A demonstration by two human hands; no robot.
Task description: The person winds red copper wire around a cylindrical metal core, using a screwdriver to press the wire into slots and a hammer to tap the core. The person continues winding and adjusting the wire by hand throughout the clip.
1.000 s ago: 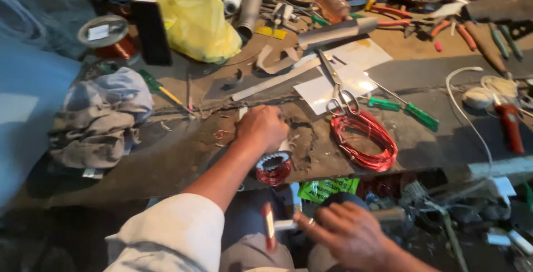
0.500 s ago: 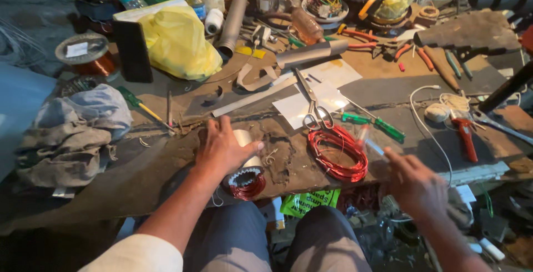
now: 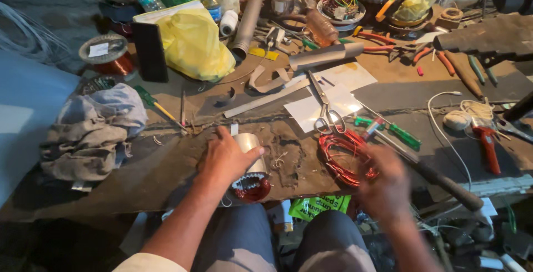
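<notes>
My left hand [image 3: 225, 160] grips a small metal motor stator [image 3: 251, 172] with reddish copper windings, resting at the near edge of the wooden workbench [image 3: 139, 177]. My right hand [image 3: 386, 180] is blurred by motion, over the right side of a coil of red wire [image 3: 340, 155] lying on the bench. Whether it holds anything cannot be made out; a dark-handled tool [image 3: 438, 180] lies just to its right. Scissors [image 3: 325, 111] lie on white paper [image 3: 327, 97] just behind the coil.
Crumpled grey cloth [image 3: 91, 130] sits at the left, a yellow plastic bag [image 3: 191, 44] and a copper wire spool [image 3: 105, 55] behind it. Green-handled screwdrivers [image 3: 388, 127], red pliers [image 3: 488, 144], a cardboard tube [image 3: 325, 55], bottles and several tools crowd the back and right.
My right hand has risen from my lap to the red wire coil and is moving fast. The left hand stays on the stator. The view has shifted a little.
</notes>
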